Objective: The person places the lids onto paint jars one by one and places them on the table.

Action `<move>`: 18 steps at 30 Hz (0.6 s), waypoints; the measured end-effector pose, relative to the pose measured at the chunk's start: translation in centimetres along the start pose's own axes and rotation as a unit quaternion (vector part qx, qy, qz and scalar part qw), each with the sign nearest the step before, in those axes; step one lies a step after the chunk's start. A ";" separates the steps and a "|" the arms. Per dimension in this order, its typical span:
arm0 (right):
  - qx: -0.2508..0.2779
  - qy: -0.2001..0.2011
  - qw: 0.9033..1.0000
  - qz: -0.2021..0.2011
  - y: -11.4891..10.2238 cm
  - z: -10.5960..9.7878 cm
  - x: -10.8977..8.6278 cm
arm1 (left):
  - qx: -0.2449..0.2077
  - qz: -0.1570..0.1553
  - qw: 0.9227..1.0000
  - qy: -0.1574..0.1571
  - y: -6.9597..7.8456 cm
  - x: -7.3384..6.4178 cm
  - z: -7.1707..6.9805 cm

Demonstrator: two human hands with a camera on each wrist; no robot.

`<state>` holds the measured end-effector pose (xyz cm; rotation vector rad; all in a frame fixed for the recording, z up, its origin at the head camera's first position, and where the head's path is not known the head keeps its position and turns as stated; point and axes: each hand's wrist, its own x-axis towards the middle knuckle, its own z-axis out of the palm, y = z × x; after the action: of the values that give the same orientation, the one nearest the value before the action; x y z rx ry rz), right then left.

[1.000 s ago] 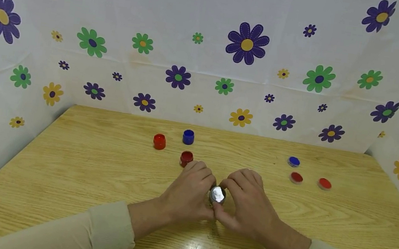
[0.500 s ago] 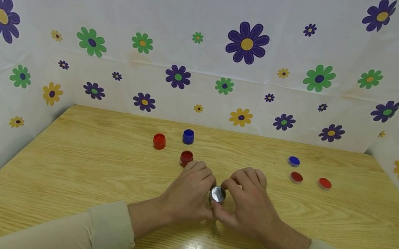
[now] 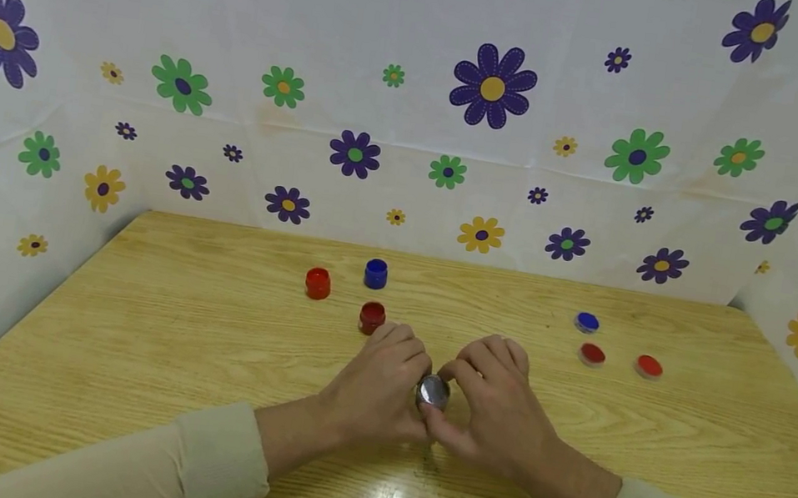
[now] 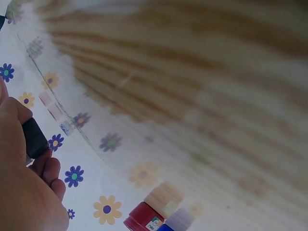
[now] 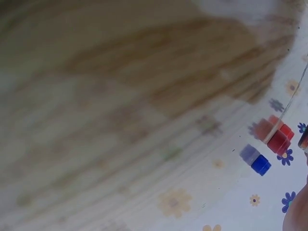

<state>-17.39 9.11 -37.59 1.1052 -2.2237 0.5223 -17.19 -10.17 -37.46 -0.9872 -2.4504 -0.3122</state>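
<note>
In the head view a small jar with a shiny grey top is between the two hands at the middle of the table. Its side looks black in the left wrist view, where the dark jar body shows between curled fingers. My left hand grips the jar from the left. From the right, my right hand pinches the jar's top edge, thumb at the near side and index finger at the far side. Most of the jar's side is hidden by the fingers in the head view.
Uncapped paint jars stand beyond the left hand: red, blue and dark red, the last close to the knuckles. Blue, dark red and red lids lie at the right. Flowered cloth walls the table.
The bright glare on the jar's top has dulled to grey. The right fingers have shifted slightly at the top's edge, while the left hand holds almost still.
</note>
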 end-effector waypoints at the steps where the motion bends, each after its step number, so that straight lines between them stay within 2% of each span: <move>1: -0.002 -0.002 1.000 0.000 0.0 0.0 0.0 | 0.002 0.004 1.000 0.002 0.0 0.0 0.0; 7: -0.012 -0.011 1.000 -0.003 0.0 -0.1 0.1 | 0.002 0.016 1.000 -0.004 0.1 0.0 -0.3; 10: -0.001 -0.027 1.000 0.013 0.0 -0.2 0.0 | -0.005 0.012 1.000 -0.015 0.1 0.0 -0.5; 18: 0.032 -0.056 0.995 0.070 0.1 -0.6 -0.4 | -0.026 -0.028 0.999 -0.023 0.1 -0.2 -0.8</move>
<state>-17.12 9.75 -37.43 1.0390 -2.4093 0.6075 -16.72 -10.49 -36.90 -0.9594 -2.5272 -0.3776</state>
